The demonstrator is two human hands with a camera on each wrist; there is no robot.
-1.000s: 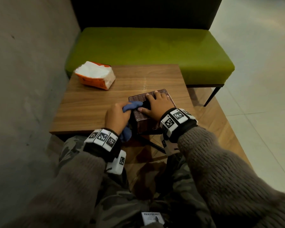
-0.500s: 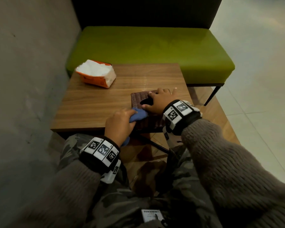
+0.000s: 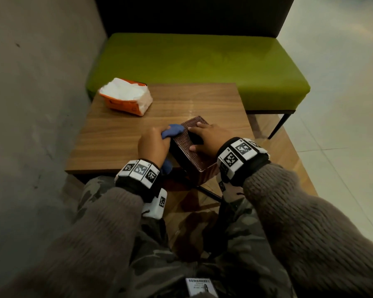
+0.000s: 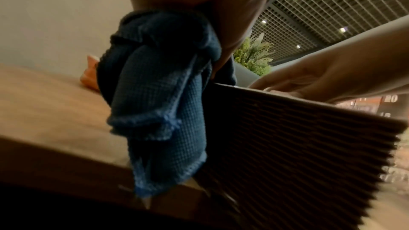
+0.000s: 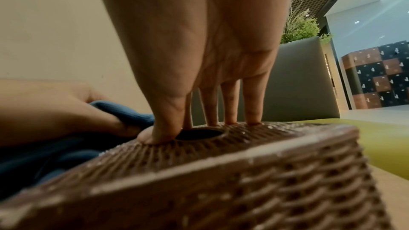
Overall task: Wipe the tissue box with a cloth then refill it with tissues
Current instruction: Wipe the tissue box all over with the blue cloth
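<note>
A brown woven tissue box (image 3: pixel 190 151) (image 4: pixel 298 137) (image 5: pixel 221 172) sits turned at an angle at the table's near edge. My right hand (image 3: pixel 207 138) (image 5: pixel 199 59) lies flat on its top, fingers straight, thumb at the rim of the dark oval opening (image 5: pixel 199 134). My left hand (image 3: pixel 153 145) grips a bunched blue cloth (image 3: pixel 172 130) (image 4: pixel 159 93) (image 5: pixel 124 113) and presses it against the box's left side. An orange pack of white tissues (image 3: pixel 126 98) lies at the table's far left.
The small wooden table (image 3: pixel 138 130) stands against a grey wall (image 3: pixel 30 104) on the left. A green bench (image 3: pixel 202 65) runs behind it. My knees in camouflage trousers are under the near edge. Tiled floor lies to the right.
The box has been turned so a corner points toward me. My left hand with the cloth has moved from the box's front up along its left side. The right hand stays on top.
</note>
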